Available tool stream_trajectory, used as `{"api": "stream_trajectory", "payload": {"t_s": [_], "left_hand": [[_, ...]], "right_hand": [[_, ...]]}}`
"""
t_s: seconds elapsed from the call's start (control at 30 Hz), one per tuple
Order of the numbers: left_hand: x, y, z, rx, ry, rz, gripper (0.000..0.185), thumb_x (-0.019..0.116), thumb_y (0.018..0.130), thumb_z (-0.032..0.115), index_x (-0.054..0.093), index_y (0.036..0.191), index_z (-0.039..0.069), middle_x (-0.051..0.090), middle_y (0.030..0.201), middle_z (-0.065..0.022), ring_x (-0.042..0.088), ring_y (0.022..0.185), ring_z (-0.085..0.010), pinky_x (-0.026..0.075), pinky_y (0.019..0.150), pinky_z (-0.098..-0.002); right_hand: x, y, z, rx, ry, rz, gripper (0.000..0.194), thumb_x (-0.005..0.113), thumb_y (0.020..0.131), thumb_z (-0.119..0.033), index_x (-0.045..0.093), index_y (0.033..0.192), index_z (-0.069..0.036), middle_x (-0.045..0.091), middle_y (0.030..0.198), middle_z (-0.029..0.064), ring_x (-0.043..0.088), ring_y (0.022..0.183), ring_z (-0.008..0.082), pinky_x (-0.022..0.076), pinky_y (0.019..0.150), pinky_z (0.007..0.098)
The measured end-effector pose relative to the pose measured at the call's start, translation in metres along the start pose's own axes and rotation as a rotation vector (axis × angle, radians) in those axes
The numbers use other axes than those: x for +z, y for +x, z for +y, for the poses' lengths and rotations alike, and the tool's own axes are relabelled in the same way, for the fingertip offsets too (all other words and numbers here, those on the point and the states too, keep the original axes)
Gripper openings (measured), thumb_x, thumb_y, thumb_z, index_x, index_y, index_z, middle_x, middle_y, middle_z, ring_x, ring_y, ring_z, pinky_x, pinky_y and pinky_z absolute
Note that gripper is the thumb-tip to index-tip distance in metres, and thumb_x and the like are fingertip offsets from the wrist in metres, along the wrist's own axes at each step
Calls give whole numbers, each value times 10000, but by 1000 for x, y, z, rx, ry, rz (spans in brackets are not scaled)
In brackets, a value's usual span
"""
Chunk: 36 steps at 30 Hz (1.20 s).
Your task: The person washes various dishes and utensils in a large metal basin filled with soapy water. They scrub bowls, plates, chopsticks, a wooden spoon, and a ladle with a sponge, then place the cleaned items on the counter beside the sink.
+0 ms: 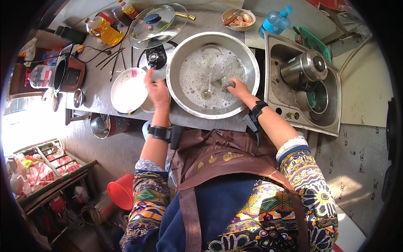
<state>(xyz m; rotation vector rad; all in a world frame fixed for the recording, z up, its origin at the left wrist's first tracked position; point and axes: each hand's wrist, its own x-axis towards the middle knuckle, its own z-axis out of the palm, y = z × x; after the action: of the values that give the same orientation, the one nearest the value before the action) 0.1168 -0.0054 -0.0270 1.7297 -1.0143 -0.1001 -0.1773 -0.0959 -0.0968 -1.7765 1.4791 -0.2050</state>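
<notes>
A large metal basin [172, 78] of soapy water stands on the steel counter in front of me. My right hand [240, 89] is over its right part, with the fingers closed on a grey metal scouring pad [229, 85] at the foam. To the left of the basin, my left hand [157, 94] is raised with its fingers apart and nothing in it. Beside and partly beneath that hand are a white plate [128, 91] with a pink flower pattern and a second pale dish [148, 105]. Something pale shows through the suds near the scouring pad; its shape is unclear.
Right of the basin, a metal sink [273, 100] holds a steel pot [299, 69]. Behind are a glass lid [163, 28], a bowl of food pieces with a knife [241, 27] and a blue pump bottle [274, 22]. Chopsticks [114, 60] and an oil bottle [105, 31] are at the left.
</notes>
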Motion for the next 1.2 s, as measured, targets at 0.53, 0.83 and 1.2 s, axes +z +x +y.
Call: {"api": "stream_trajectory", "payload": {"t_s": [0.53, 0.83, 1.2], "left_hand": [[110, -57, -33, -1044, -243, -476, 614, 537, 771, 210, 315, 1322, 52, 456, 1228, -155, 489, 1028, -249, 439, 750, -364], [87, -52, -35, -1063, -660, -207, 501, 468, 843, 250, 348, 1288, 55, 448, 1245, -105, 407, 1148, -224, 320, 920, -358], [143, -105, -27, -695, 331, -966, 533, 498, 783, 292, 419, 1230, 13, 478, 1162, -285, 468, 1098, -380, 375, 925, -387]], "right_hand": [[37, 35, -11, -158, -644, -216, 538, 615, 734, -225, 438, 1232, -124, 429, 1243, 176, 361, 1197, 322, 329, 952, 451], [30, 37, -30, -50, -609, -203, 593, 627, 724, -279, 405, 1267, -192, 356, 1319, 130, 296, 1244, 300, 304, 968, 484], [47, 11, -14, -446, -483, -426, 420, 570, 700, -70, 542, 1115, -124, 562, 1052, 115, 490, 1028, 289, 414, 869, 362]]}}
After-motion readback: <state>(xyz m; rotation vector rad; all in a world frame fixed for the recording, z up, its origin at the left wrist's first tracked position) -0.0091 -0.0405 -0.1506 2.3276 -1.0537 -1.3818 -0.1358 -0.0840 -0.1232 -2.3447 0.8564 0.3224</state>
